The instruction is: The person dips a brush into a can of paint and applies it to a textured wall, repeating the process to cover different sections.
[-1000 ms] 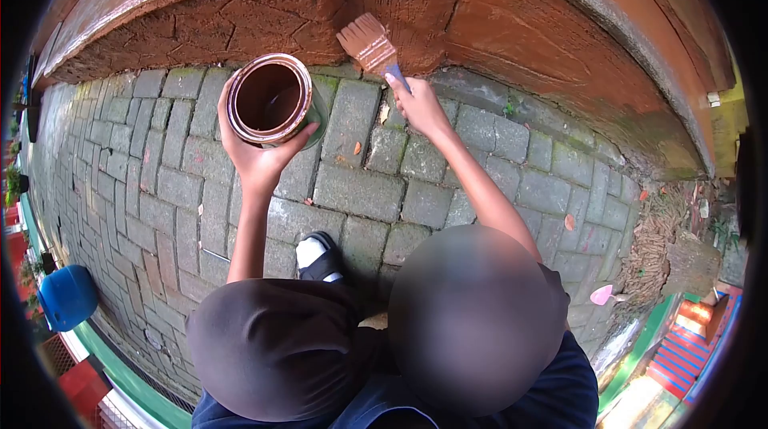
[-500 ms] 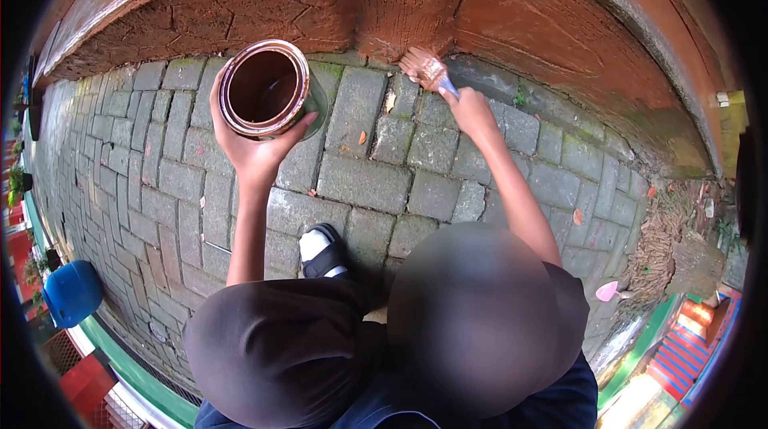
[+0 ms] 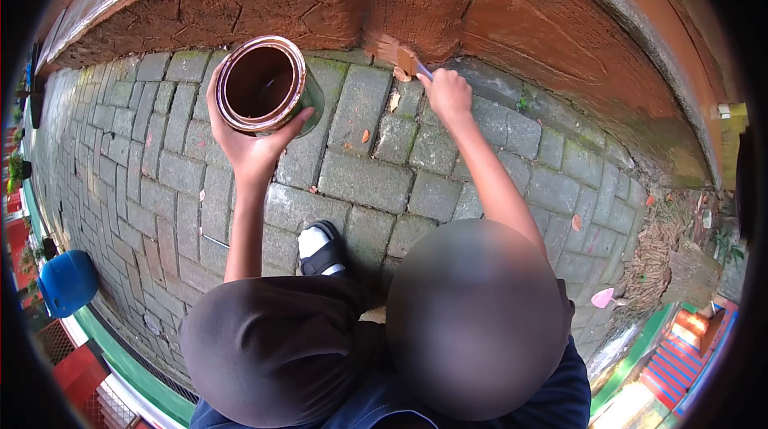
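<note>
My left hand (image 3: 254,151) is wrapped round an open paint can (image 3: 307,101) with dark brown paint inside, held above the paving left of centre. Pinched in my right hand (image 3: 448,96) is the handle of a paintbrush (image 3: 405,58). Its bristles, coated in reddish brown, touch the lower edge of the brown wall (image 3: 416,5), where it meets the paving. The wall's surface is textured and looks wet near the brush.
Grey paving blocks (image 3: 366,183) cover the ground, with a few dry leaves. My sandalled foot (image 3: 322,249) is below the can. A blue container (image 3: 69,283) stands far left; a pink object (image 3: 602,298) and dry roots (image 3: 652,257) lie at the right.
My right hand and the brush have moved a little left and up, bringing the bristles against the wall's base. My left hand still holds the can in nearly the same place.
</note>
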Motion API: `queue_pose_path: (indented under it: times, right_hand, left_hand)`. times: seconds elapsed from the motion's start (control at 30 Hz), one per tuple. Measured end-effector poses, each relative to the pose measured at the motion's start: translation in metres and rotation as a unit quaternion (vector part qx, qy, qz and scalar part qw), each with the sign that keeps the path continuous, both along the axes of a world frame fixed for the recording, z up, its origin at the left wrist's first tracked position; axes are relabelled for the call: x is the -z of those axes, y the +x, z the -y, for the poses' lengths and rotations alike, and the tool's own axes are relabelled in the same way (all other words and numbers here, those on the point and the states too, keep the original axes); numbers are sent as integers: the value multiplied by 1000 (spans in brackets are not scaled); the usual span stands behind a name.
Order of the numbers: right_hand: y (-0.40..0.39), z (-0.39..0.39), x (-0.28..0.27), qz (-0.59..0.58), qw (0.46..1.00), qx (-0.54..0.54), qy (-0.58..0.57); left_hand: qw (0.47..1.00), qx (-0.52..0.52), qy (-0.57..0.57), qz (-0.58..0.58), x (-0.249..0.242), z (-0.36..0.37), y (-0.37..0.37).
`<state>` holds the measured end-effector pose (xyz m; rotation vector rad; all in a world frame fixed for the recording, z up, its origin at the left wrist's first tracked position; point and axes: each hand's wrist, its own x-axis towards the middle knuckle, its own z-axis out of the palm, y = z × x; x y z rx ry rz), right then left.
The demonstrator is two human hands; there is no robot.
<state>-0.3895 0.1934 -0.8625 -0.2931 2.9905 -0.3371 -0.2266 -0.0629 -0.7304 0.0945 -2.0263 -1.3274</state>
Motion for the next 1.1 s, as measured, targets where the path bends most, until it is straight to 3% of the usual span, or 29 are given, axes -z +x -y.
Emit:
queue_pose_path:
  times: [0.1,0.27,0.33,0.37,0.43,0.5,0.57,0.6,0.83,0.9,1.03,1.1]
  right_hand:
    - [-3,-58,1,19,995,92,27]
    - [-12,-192,-18,-68,967,236,67]
    - [-4,-218,-22,-84,951,297,14]
    - [-1,-223,-24,-87,950,300,17]
    - [7,-223,-25,-84,938,313,-120]
    - [14,-217,-24,-89,933,318,-140]
    - [14,-211,-23,-104,883,374,-263]
    - [16,-212,-25,-99,877,394,-257]
    - [18,-177,3,-226,909,307,-168]
    - [20,-148,-1,-217,911,270,-223]
    - [4,-74,-2,-128,944,207,-223]
    - [1,-47,-1,-150,943,168,-244]
  left_hand:
    - [1000,0,13,-2,0,3,-1]
    - [1000,1,16,-12,-1,2,-3]
    - [1000,-8,1,0,-2,1,-5]
    - [1000,-5,4,-2,-3,-2,-7]
    - [1000,0,-5,-1,-4,-5,-8]
    - [1000,11,-7,2,-3,-6,-8]
    - [1000,12,-1,1,-4,-9,-5]
    - [1000,14,4,1,-5,-11,-4]
    - [1000,-2,-1,24,3,-7,-2]
    - [1000,8,-10,27,2,-10,-3]
    - [1000,21,-1,20,5,-11,-3]
    - [999,22,-8,23,6,-9,0]
